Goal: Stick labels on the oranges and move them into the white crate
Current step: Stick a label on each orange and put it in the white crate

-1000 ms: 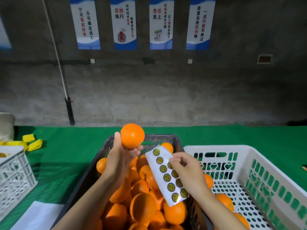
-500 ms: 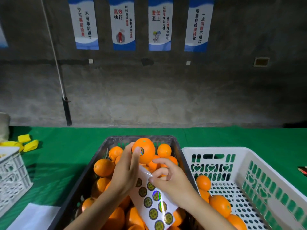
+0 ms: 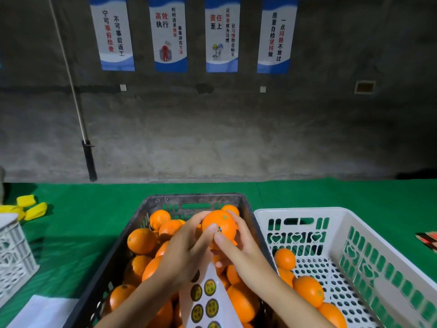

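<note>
Four blue-and-white wall posters [image 3: 169, 34]. One dark plastic crate [image 3: 194, 197]. One white plastic crate [image 3: 307, 210] with four round oranges [image 3: 308, 291] visible. One white lattice basket [image 3: 14, 252]. One white label sheet [image 3: 208, 301]. Two hands, left hand [image 3: 184, 252] and right hand [image 3: 243, 252], around one held orange [image 3: 223, 223].

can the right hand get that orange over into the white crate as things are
Probably yes. The right hand sits just beside the white crate, whose top is open, and nothing stands between. The left hand also grips the orange, so it would need to let go.
</note>
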`<move>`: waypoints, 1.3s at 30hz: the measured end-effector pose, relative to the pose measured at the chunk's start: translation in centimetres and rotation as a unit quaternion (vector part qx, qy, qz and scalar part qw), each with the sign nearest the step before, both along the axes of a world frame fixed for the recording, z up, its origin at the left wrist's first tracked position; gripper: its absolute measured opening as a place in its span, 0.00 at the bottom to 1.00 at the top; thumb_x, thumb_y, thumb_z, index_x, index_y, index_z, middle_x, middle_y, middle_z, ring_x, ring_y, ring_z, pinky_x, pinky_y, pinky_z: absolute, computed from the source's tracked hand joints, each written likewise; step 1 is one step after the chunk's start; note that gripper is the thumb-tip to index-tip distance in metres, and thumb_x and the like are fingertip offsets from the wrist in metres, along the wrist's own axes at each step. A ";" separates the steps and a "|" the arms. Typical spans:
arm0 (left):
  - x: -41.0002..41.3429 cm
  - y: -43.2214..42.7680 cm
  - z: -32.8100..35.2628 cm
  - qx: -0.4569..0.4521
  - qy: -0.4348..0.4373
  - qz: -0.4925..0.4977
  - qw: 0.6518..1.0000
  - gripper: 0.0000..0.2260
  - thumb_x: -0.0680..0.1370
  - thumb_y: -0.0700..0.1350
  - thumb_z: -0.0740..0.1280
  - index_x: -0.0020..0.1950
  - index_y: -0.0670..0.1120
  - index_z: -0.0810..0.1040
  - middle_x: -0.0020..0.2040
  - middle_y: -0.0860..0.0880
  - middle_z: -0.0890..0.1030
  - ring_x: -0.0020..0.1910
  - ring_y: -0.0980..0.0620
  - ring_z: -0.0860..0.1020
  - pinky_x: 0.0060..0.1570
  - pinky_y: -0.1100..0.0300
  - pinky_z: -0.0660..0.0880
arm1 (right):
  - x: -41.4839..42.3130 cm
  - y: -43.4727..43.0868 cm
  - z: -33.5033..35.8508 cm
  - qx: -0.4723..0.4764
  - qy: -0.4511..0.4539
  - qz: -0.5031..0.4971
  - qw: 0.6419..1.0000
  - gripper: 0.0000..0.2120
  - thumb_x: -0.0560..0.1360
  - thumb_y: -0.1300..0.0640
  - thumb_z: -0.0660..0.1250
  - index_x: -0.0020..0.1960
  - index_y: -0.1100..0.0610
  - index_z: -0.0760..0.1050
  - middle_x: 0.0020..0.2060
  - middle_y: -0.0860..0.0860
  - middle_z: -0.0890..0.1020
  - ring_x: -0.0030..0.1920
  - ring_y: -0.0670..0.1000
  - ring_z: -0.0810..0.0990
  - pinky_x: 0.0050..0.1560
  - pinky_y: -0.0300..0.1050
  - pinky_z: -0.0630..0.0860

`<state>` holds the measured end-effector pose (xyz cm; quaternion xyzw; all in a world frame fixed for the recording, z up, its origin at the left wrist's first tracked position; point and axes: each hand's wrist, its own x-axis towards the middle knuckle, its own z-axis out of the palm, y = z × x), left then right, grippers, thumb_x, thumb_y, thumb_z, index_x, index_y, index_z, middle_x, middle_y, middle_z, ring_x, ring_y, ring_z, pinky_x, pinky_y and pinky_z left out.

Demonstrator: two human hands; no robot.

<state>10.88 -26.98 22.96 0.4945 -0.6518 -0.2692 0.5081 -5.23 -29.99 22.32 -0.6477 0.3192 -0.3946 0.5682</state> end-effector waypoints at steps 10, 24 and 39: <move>0.2 -0.2 0.4 -0.073 0.057 0.084 0.992 0.20 0.73 0.68 0.64 0.53 0.55 0.79 0.48 0.54 0.83 0.51 0.57 0.81 0.50 0.63 0.77 | -1.0 -1.6 1.0 0.149 -0.150 -0.062 0.975 0.37 0.66 0.34 0.73 0.57 0.66 0.75 0.30 0.59 0.79 0.28 0.53 0.78 0.27 0.43 0.76; 2.0 -2.1 -1.5 -0.008 0.177 0.313 0.933 0.27 0.81 0.62 0.56 0.45 0.36 0.71 0.39 0.32 0.74 0.36 0.38 0.74 0.37 0.41 0.74 | -11.2 -8.5 -4.9 -0.003 0.624 -0.176 0.761 0.13 0.73 0.47 0.68 0.52 0.54 0.71 0.41 0.51 0.77 0.41 0.53 0.77 0.36 0.45 0.72; 2.9 -2.6 -1.7 -0.017 0.141 0.397 0.907 0.20 0.83 0.54 0.58 0.36 0.45 0.66 0.30 0.48 0.67 0.24 0.63 0.68 0.24 0.71 0.64 | -1.5 -0.2 2.0 -0.082 0.022 -0.055 0.995 0.22 0.70 0.27 0.65 0.58 0.36 0.77 0.56 0.34 0.80 0.59 0.37 0.78 0.55 0.39 0.76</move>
